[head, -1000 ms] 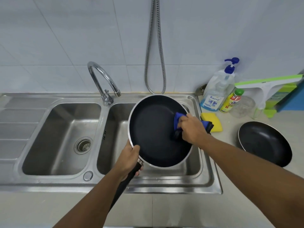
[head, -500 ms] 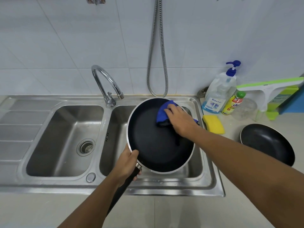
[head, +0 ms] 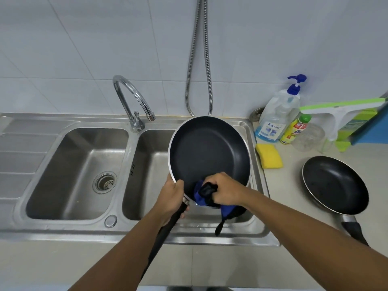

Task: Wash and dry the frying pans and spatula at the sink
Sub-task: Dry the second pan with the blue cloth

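Observation:
A large black frying pan (head: 207, 150) with a silver rim is held tilted above the right sink basin (head: 151, 164). My left hand (head: 171, 197) grips its black handle just below the pan. My right hand (head: 225, 191) is closed around a blue and black cloth (head: 204, 193), pressed against the pan's near edge beside the handle; part of the cloth hangs down below. A second, smaller black frying pan (head: 334, 184) lies on the counter to the right, handle toward me. No spatula is visible.
A chrome tap (head: 131, 101) stands between the left basin (head: 77, 171) and the right one. A metal hose (head: 199, 59) hangs on the tiled wall. A yellow sponge (head: 269, 155), soap pump bottle (head: 277, 114), yellow bottle (head: 295, 129) and green squeegee (head: 344, 110) crowd the right counter.
My right hand has swept the cloth from the pan's far rim down to its near edge by the handle. The pan stays above the right basin.

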### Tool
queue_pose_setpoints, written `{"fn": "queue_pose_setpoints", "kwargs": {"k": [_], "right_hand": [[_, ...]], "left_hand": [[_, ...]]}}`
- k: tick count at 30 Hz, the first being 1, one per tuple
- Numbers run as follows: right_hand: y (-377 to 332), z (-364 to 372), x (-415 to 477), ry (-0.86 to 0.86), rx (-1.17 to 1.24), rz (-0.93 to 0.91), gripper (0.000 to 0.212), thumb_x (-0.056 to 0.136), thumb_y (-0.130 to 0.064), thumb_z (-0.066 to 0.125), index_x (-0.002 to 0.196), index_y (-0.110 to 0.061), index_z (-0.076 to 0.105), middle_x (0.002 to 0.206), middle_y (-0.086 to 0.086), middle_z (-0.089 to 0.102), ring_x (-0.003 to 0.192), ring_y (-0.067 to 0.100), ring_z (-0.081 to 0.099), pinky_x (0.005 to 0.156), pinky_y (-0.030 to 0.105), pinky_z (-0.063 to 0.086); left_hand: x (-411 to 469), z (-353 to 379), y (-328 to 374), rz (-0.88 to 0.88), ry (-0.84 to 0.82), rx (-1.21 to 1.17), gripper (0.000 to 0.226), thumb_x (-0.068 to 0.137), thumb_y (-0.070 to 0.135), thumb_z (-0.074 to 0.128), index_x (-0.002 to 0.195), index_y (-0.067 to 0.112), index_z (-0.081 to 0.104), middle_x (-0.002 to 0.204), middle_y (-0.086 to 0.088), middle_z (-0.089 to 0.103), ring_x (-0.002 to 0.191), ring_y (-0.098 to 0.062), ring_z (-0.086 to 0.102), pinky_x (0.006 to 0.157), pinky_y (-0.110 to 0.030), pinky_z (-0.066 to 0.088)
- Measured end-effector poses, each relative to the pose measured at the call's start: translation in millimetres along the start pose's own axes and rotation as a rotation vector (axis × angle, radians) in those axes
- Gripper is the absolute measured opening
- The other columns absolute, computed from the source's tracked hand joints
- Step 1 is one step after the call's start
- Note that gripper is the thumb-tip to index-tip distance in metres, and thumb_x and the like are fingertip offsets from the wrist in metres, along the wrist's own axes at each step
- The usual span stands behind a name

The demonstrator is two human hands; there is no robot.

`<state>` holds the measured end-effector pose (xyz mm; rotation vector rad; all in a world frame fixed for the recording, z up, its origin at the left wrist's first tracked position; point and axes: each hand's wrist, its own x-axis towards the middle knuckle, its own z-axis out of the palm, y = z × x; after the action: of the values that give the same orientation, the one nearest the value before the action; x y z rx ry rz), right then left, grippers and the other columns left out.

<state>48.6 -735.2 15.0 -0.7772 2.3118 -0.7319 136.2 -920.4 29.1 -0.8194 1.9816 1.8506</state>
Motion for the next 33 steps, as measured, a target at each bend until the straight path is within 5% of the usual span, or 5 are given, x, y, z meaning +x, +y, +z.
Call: {"fn": "queue_pose_setpoints", "kwargs": {"k": [7,15,19,26,33], "right_hand": [[34.9,-71.2,14.9,0.181,-0.790,0.227,0.023,0.078,-0.017,0.064,0.100,-0.016,0.071,0.110,0.005,0.063,0.107,0.029,0.058,0.083,0.038,0.052],[-34.7,-63.6,48.2,0.502,-0.228,-0.090,0.059,0.082,-0.010,0.062,0.140,-0.015,0.054,0.136,0.007,0.046,0.115,0.029,0.043,0.105,0.038,0.040],[-25.9,-22.9,17.1,0.304,-0.222,-0.255,0.047,0.077,-0.026,0.067,0.124,-0.022,0.068,0.125,-0.002,0.051,0.103,0.022,0.048,0.096,0.030,0.042],[25.9,-36.3,-20.8,0.018,-0.463,0.039,0.032,0.080,-0.027,0.059,0.107,-0.023,0.076,0.111,-0.005,0.065,0.107,0.024,0.060,0.087,0.028,0.047],[-15.5,26.9,-21.8,0.079,-0.052,-0.173,0.055,0.088,-0.011,0.056,0.140,-0.025,0.062,0.130,-0.008,0.057,0.113,0.012,0.048,0.104,0.020,0.036]], "left_hand": [[-8.3,-6.8,0.7,0.012,-0.037,0.046,0.031,0.101,0.019,0.033,0.131,0.019,0.042,0.081,-0.023,0.061,0.057,-0.030,0.058,0.044,-0.030,0.044],[-10.5,3.8,14.3,0.079,-0.055,0.085,0.029,0.100,0.019,0.034,0.126,0.024,0.043,0.096,-0.024,0.063,0.055,-0.028,0.060,0.043,-0.030,0.043],[-0.8,-8.9,14.1,0.073,-0.023,0.005,0.029,0.099,0.018,0.034,0.123,0.015,0.049,0.084,-0.024,0.062,0.053,-0.032,0.058,0.045,-0.032,0.042],[-8.4,-16.8,9.2,0.043,-0.017,0.017,0.024,0.105,0.026,0.035,0.126,0.021,0.045,0.087,-0.025,0.063,0.058,-0.030,0.058,0.046,-0.032,0.043],[-0.2,-8.7,12.9,0.091,0.012,0.097,0.021,0.105,0.028,0.033,0.119,0.018,0.046,0.082,-0.021,0.060,0.052,-0.029,0.055,0.045,-0.033,0.042]]}}
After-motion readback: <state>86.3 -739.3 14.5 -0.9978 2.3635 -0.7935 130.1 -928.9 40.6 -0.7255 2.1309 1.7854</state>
